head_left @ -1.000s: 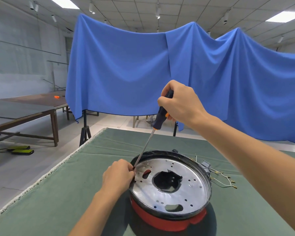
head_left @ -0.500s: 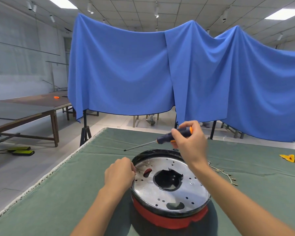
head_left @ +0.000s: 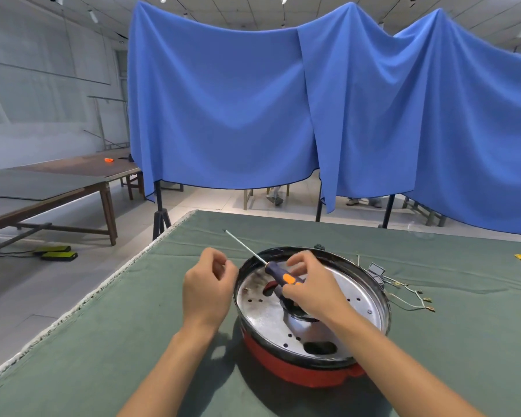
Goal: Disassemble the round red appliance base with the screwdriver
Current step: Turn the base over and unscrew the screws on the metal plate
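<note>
Left hand (head_left: 206,288): forearm bare, reaching in from the near edge; back of hand toward the camera, fingers curled inward, thumb against the forefinger; contents not discernible.
Right hand (head_left: 309,288): forearm entering from near right; fingers pinching a screwdriver (head_left: 278,273) handle, shaft pointing far-left.

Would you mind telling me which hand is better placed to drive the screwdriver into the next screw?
Right. The right hand already holds the screwdriver above the base's metal plate; the left hand hovers curled beside the rim.

appliance base (head_left: 301,371) on table (head_left: 103,341), wires (head_left: 409,296) right of it
</note>
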A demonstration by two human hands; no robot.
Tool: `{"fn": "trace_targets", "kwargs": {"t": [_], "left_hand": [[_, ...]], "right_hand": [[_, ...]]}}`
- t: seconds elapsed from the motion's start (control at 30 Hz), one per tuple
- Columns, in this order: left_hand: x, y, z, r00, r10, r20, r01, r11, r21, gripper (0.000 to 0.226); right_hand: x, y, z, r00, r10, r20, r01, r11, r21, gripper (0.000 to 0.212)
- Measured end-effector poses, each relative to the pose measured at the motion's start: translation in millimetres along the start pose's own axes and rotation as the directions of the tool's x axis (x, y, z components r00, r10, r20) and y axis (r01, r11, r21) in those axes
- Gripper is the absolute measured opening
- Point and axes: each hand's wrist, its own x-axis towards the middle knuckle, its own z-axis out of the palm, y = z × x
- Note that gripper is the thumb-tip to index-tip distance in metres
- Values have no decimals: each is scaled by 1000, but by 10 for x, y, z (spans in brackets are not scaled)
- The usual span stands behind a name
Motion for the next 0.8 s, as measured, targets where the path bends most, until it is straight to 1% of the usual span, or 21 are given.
{"fn": "trace_targets", "kwargs": {"t": [0.07, 0.13, 0.23, 0.3, 0.4, 0.63, 0.8], "left_hand": [[11, -76, 3, 990, -133, -39, 128, 987, -102, 16], [18, -179, 27, 955, -294, -32, 282, 937, -206, 14], [-5, -332, 95, 862, -506, 33, 485, 803, -347, 13], [-16, -394, 137, 811, -579, 85, 560, 725, -401, 12], [31, -446, 164, 800, -588, 117, 576, 700, -422, 14], [247, -523, 255, 814, -537, 220, 580, 736, -349, 23], [373, -654, 379, 837, -503, 216, 548, 779, -304, 14]], "right_hand": [[6, 27, 38, 999, 0, 46, 4, 997, -72, 31], [10, 36, 54, 999, 3, 48, 2, 995, -99, 31], [9, 38, 69, 996, 29, 83, -19, 993, -120, 33], [15, 39, 78, 994, 35, 99, -21, 989, -147, 34], [30, 47, 89, 994, 30, 109, -10, 983, -181, 34], [84, 68, 98, 992, 31, 123, -13, 989, -144, 34], [110, 89, 111, 992, 38, 124, -22, 992, -128, 34]]}}
